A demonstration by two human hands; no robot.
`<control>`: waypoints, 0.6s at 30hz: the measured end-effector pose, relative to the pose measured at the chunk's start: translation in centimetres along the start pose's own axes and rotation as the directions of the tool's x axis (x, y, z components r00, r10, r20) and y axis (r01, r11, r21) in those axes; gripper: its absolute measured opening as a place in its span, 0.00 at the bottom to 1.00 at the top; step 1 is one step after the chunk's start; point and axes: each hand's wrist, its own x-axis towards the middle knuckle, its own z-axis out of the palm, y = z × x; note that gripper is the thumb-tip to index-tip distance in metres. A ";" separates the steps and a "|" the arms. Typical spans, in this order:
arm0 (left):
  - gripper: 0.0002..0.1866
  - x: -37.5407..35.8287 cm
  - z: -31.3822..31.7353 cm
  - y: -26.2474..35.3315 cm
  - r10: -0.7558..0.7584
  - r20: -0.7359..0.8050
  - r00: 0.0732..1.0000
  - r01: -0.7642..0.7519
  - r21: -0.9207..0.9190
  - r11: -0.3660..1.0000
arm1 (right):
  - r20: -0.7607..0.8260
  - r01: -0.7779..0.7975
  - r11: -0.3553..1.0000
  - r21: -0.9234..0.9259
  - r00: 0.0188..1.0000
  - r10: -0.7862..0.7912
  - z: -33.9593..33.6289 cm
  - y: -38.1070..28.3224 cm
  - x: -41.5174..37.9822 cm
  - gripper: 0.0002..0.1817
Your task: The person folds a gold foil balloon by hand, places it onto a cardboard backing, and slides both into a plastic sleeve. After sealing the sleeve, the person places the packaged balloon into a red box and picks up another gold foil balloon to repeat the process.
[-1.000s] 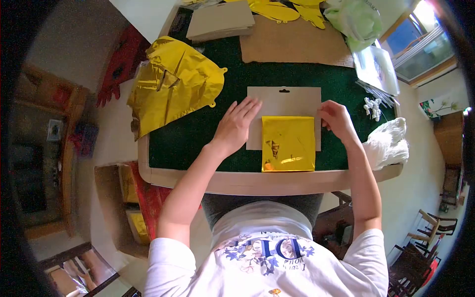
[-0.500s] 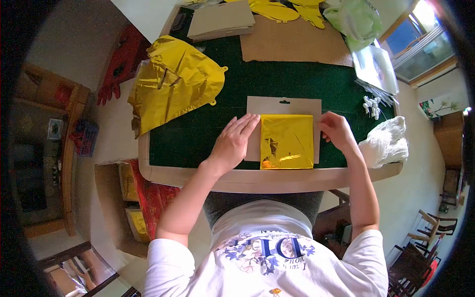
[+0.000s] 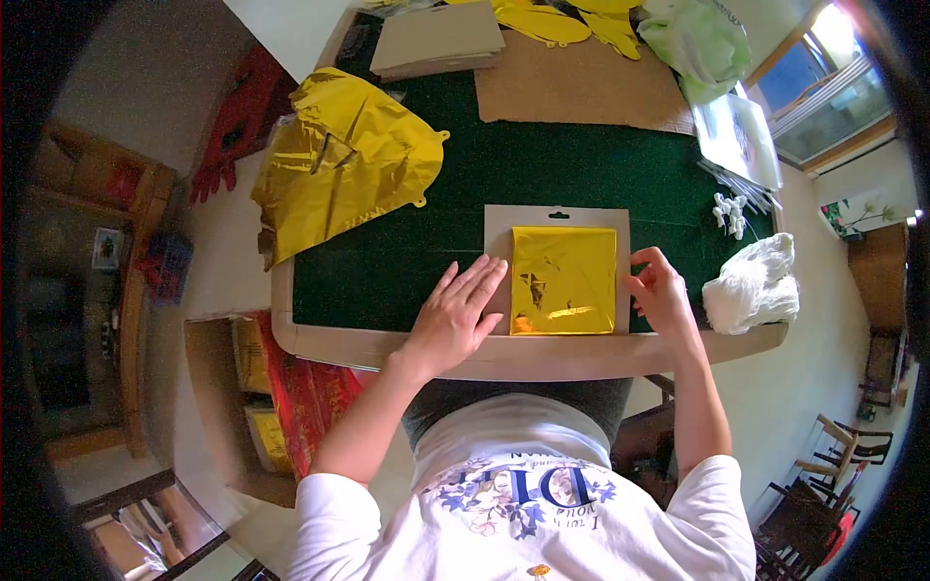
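A folded gold foil square [image 3: 565, 281] lies on a tan card [image 3: 531, 217] with a hanger slot in its top edge, at the near edge of the green tabletop. My left hand [image 3: 457, 312] rests with its fingers apart on the left side of the card, fingertips close to the foil's left edge. My right hand [image 3: 661, 290] is at the card's right edge, thumb and index finger curled towards it. Whether anything is between those fingertips is too small to make out.
A large gold foil sheet [image 3: 354, 160] lies at the left. Stacked cards [image 3: 438, 39], brown cardboard [image 3: 581, 85] and a green bag [image 3: 696, 48] are at the back. White pieces [image 3: 729, 213] and a white plastic bag [image 3: 754, 283] sit at the right. An open box [image 3: 218, 387] stands below left.
The tan card has slid towards me under the foil. Both hands have moved slightly nearer to me, and my left thumb has spread out from the fingers.
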 end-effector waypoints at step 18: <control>0.36 2.6 1.2 1.2 -0.076 -0.031 0.997 0.078 0.074 0.994 | 0.064 0.522 0.692 -0.498 0.818 -0.572 3.7 -1.6 -0.3 0.31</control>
